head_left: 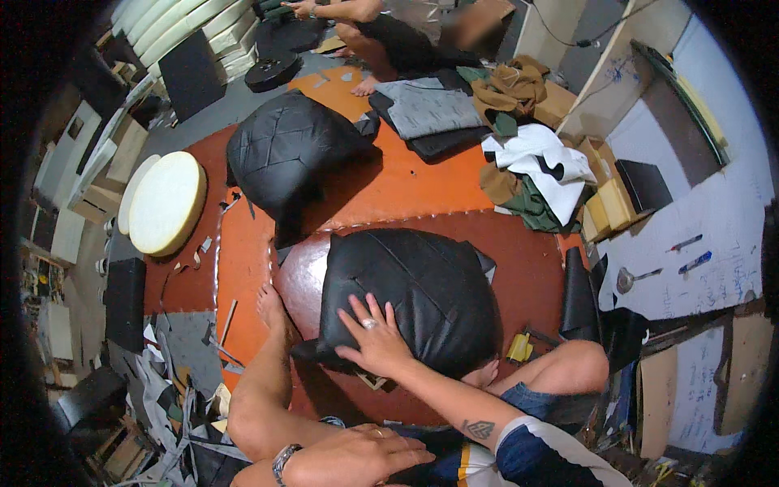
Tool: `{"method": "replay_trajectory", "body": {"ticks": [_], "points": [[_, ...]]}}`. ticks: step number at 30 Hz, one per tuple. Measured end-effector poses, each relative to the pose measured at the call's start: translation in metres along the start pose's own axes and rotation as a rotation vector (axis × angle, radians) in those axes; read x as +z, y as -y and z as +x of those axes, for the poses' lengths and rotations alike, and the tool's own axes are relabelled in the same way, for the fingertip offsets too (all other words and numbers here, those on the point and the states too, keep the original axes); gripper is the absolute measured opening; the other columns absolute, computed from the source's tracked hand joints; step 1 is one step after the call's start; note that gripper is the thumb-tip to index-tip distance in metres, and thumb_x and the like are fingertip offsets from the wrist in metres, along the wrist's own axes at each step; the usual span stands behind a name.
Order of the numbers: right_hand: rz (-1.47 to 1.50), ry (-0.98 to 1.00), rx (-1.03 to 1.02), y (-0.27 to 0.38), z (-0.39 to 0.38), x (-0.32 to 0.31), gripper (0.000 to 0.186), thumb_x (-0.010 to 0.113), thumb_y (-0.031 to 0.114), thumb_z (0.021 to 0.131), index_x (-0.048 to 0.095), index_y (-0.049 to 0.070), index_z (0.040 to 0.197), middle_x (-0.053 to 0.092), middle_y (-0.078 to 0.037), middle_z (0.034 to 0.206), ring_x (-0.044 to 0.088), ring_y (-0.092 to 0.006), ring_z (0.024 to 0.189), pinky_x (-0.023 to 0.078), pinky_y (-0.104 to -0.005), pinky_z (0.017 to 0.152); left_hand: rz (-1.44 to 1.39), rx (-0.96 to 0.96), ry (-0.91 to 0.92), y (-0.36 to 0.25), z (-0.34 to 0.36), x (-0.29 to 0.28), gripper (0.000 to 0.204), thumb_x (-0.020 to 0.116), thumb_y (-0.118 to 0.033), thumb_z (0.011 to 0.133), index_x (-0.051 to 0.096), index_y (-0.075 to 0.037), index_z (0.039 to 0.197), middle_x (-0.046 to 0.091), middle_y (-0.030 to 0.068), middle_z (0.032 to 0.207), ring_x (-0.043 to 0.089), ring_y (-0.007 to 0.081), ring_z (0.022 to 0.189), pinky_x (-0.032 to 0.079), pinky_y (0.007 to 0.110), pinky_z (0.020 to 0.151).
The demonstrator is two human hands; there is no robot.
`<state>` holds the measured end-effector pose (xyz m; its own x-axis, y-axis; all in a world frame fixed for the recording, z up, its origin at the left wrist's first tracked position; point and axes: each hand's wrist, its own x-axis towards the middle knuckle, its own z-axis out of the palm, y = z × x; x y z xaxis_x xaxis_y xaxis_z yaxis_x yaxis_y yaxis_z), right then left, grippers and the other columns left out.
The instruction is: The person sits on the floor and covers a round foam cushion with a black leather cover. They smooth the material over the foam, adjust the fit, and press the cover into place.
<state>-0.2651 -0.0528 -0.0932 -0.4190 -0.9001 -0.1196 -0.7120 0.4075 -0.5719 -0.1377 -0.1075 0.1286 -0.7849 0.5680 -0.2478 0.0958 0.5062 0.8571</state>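
A black quilted leather-like cushion cover point(414, 292), plump and stitched in panels, lies on the brown mat before my crossed legs. My right hand point(377, 337) rests flat on its near left side, fingers spread, a ring on one finger. Low in the picture, my left hand point(365, 456) lies over my lap with its fingers stretched out and no object visible in it. A loose flap of the cover points left beside my shin. Farther off stands a second black quilted cover point(288, 154), creased and bulging.
A round cream foam pad point(168, 203) leans at the left. Folded grey fabric point(434, 105) and a white cloth point(544, 166) lie at the back right. A yellow tool point(522, 347) sits by my right knee. Fabric scraps point(174, 414) litter the lower left. Another person point(357, 32) sits beyond.
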Motion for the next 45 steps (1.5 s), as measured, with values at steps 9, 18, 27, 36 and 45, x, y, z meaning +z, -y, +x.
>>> {"method": "replay_trajectory", "body": {"ticks": [9, 18, 27, 36, 45], "points": [[0.165, -0.725, 0.537, -0.224, -0.029, -0.060, 0.071, 0.088, 0.044, 0.083, 0.067, -0.001, 0.133, 0.068, -0.025, 0.135, 0.064, -0.0441, 0.126, 0.050, -0.0492, 0.108, 0.083, -0.045, -0.172, 0.008, -0.008, 0.011, 0.052, 0.067, -0.036, 0.101, 0.060, -0.005, 0.142, 0.070, 0.0209, 0.128, 0.067, 0.0398, 0.117, 0.054, 0.050, 0.098], [1.310, -0.181, 0.900, -0.246, -0.104, -0.051, 0.087, 0.086, 0.040, 0.089, 0.050, -0.006, 0.153, 0.060, -0.022, 0.147, 0.061, -0.0358, 0.133, 0.050, -0.0483, 0.112, 0.230, -0.188, -0.351, 0.035, -0.005, 0.022, 0.059, 0.068, -0.042, 0.100, 0.056, -0.004, 0.144, 0.074, 0.0228, 0.115, 0.073, 0.0440, 0.103, 0.060, 0.054, 0.087], [1.250, -0.107, 0.668, -0.168, -0.045, -0.112, 0.078, 0.087, 0.032, 0.088, 0.054, -0.005, 0.148, 0.064, -0.021, 0.143, 0.064, -0.0350, 0.127, 0.052, -0.0479, 0.109, 0.229, -0.104, -0.459, 0.038, -0.011, 0.026, 0.057, 0.073, -0.038, 0.097, 0.060, -0.002, 0.139, 0.075, 0.0245, 0.108, 0.073, 0.0457, 0.103, 0.059, 0.055, 0.087], [1.023, -0.414, 0.518, -0.036, 0.120, -0.166, 0.078, 0.088, 0.015, 0.075, 0.055, -0.003, 0.144, 0.067, -0.020, 0.130, 0.069, -0.0376, 0.111, 0.055, -0.0509, 0.097, 0.303, -0.218, -0.474, 0.054, 0.015, 0.031, 0.046, 0.079, -0.036, 0.091, 0.073, 0.003, 0.114, 0.077, 0.0255, 0.103, 0.075, 0.0442, 0.101, 0.061, 0.052, 0.086], [0.536, -0.886, -0.184, 0.093, 0.153, -0.348, 0.114, 0.092, 0.014, 0.071, 0.030, -0.012, 0.162, 0.057, -0.027, 0.148, 0.064, -0.0317, 0.125, 0.053, -0.0412, 0.103, 0.140, 0.019, -0.489, 0.033, -0.042, 0.049, 0.037, 0.061, -0.030, 0.101, 0.067, 0.001, 0.121, 0.074, 0.0257, 0.094, 0.074, 0.0451, 0.092, 0.060, 0.054, 0.078]]}}
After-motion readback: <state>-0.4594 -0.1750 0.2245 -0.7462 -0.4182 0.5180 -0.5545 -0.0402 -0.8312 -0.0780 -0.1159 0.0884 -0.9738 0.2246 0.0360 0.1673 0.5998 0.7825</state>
